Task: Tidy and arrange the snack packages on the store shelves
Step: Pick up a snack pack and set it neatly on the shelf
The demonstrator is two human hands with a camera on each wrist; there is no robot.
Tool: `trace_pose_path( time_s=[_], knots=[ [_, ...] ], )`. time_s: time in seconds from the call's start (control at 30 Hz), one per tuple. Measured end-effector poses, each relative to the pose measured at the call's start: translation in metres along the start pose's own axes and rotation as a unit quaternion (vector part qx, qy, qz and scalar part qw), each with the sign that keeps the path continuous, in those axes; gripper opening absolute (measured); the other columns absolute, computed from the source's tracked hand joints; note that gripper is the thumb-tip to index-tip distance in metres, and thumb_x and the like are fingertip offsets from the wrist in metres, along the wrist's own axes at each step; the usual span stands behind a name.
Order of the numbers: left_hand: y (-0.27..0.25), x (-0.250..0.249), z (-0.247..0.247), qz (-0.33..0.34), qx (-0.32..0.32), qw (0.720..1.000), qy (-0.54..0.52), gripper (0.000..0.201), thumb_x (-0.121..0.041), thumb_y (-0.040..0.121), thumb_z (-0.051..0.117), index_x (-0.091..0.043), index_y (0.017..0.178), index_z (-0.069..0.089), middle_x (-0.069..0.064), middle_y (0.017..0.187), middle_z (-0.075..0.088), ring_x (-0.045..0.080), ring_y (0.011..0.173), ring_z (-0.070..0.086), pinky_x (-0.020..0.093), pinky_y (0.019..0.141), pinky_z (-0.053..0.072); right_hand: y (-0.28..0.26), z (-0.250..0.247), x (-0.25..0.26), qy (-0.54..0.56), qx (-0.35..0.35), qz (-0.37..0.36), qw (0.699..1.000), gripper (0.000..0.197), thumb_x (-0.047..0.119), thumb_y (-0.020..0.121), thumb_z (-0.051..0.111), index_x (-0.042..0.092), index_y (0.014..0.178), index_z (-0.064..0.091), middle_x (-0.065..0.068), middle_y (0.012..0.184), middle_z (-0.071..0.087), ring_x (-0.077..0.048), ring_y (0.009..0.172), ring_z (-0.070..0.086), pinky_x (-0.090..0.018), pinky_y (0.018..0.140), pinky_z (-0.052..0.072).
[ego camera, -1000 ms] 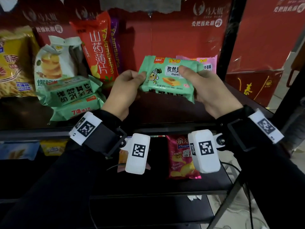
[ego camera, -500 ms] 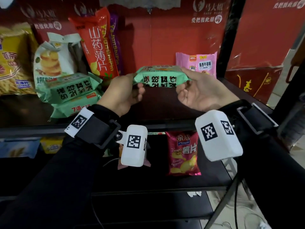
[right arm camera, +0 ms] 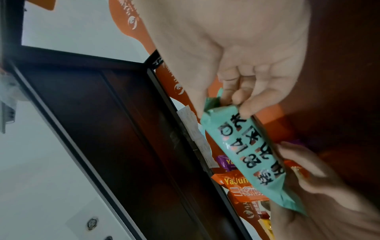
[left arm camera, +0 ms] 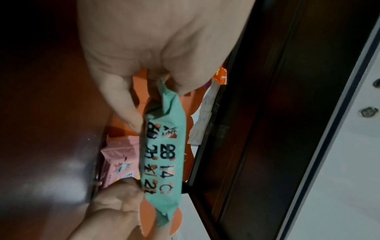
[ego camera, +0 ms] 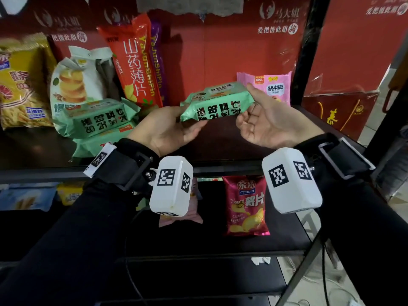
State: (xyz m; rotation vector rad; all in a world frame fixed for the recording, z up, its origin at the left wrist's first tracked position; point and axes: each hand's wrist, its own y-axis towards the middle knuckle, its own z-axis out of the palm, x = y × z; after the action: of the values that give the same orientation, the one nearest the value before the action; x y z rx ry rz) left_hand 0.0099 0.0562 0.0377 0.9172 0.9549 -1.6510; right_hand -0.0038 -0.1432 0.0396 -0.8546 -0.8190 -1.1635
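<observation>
A mint-green snack package (ego camera: 217,102) hangs lengthwise between my two hands above the upper shelf (ego camera: 220,166), its long printed side toward me. My left hand (ego camera: 187,115) grips its left end, thumb in front and fingers behind. My right hand (ego camera: 251,107), palm up, pinches the right end with the thumb on top and fingers curled beneath. In the left wrist view my left hand (left arm camera: 156,100) pinches the crimped end of the package (left arm camera: 164,146). The right wrist view shows my right hand (right arm camera: 226,105) closed on the other end of the package (right arm camera: 246,146).
Two more green packages (ego camera: 97,120) lie stacked at the left, before a white biscuit bag (ego camera: 72,85), a yellow bag (ego camera: 19,85) and a tall orange yam-chip bag (ego camera: 134,62). A pink package (ego camera: 271,87) stands at the back right by the black post (ego camera: 306,51). A red chip bag (ego camera: 245,206) lies below.
The green package stood upright with its face toward me; both hands have tipped it flat so its printed side shows, and the right hand has turned palm up.
</observation>
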Motion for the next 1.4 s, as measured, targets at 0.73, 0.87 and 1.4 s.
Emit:
trace_pose_path(
  time_s=[0.73,0.87,1.4],
  knots=[
    [0.01,-0.004,-0.006,0.122,0.022,0.967,0.22,0.007,-0.02,0.092,0.062,-0.024,0.097,0.064,-0.009,0.092,0.074,0.008,0.09,0.068,0.024,0.076,0.049,0.007,-0.005,-0.01,-0.087,-0.095,-0.145,0.981,0.025,0.016,0.089,0.064,0.014,0.113,0.062,-0.003,0.107,0.072,-0.015,0.088,0.07,-0.027,0.075,0.055],
    [0.012,-0.005,-0.003,0.157,0.013,0.95,0.272,0.03,-0.018,0.087,0.068,-0.017,0.117,0.063,-0.001,0.106,0.073,0.01,0.093,0.07,0.021,0.073,0.054,0.003,-0.005,-0.014,-0.091,-0.104,-0.187,0.973,0.005,0.013,0.086,0.068,0.016,0.087,0.063,-0.007,0.101,0.073,-0.019,0.09,0.071,-0.028,0.074,0.058],
    [0.126,-0.046,0.008,0.28,-0.188,0.89,0.307,0.032,-0.01,0.085,0.071,-0.002,0.116,0.067,0.015,0.113,0.069,0.017,0.086,0.067,0.034,0.087,0.056,0.019,-0.04,-0.031,-0.494,-0.167,-0.272,0.809,0.006,0.016,0.082,0.071,0.019,0.084,0.065,0.002,0.092,0.069,-0.011,0.092,0.065,-0.019,0.085,0.046]
  ],
)
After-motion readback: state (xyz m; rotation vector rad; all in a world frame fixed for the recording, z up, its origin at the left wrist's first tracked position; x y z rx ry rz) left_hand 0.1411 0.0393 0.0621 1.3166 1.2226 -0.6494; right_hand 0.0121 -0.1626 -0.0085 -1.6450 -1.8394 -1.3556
